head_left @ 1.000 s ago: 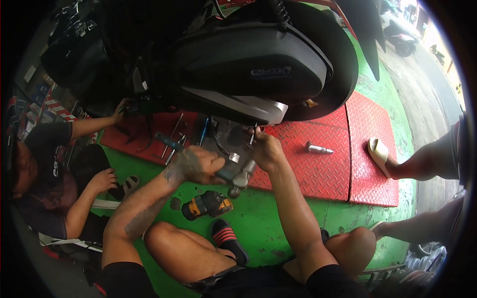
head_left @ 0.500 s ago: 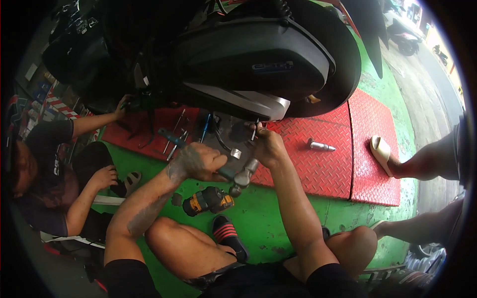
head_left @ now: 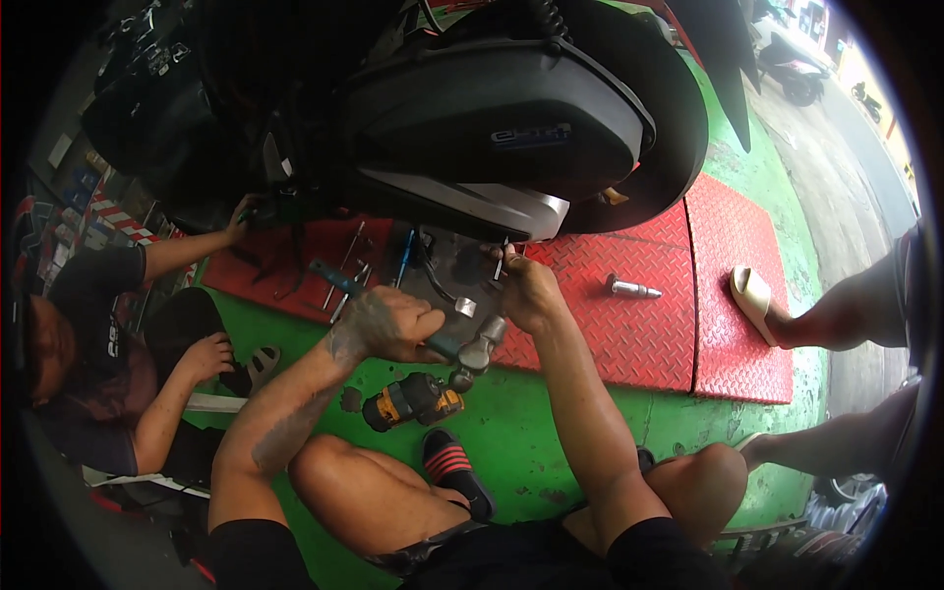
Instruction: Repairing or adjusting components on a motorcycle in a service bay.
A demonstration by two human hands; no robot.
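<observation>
In my left hand [head_left: 388,326], closed round its teal handle, is a ball-peen hammer [head_left: 478,352], its steel head hanging below my right hand. My right hand [head_left: 532,295] pinches a thin metal rod [head_left: 503,260], perhaps a punch or chisel. The rod's upper end reaches the lower edge of the scooter [head_left: 472,123], by the silver part [head_left: 531,213] near the rear wheel; whether it touches I cannot tell. Fingertips partly hide the rod's lower end. Hammer head and rod are apart.
A yellow-black power tool [head_left: 413,400] lies on the green floor. Several hand tools [head_left: 344,280] and a metal cylinder [head_left: 634,287] rest on the red plate [head_left: 629,339]. At left, a co-worker's hand [head_left: 241,216] reaches to the scooter. Another person's sandalled foot [head_left: 755,305] stands right.
The hammer head has shifted slightly down and left, a little farther from the rod. My right hand keeps its pinch on the rod, almost in the same place.
</observation>
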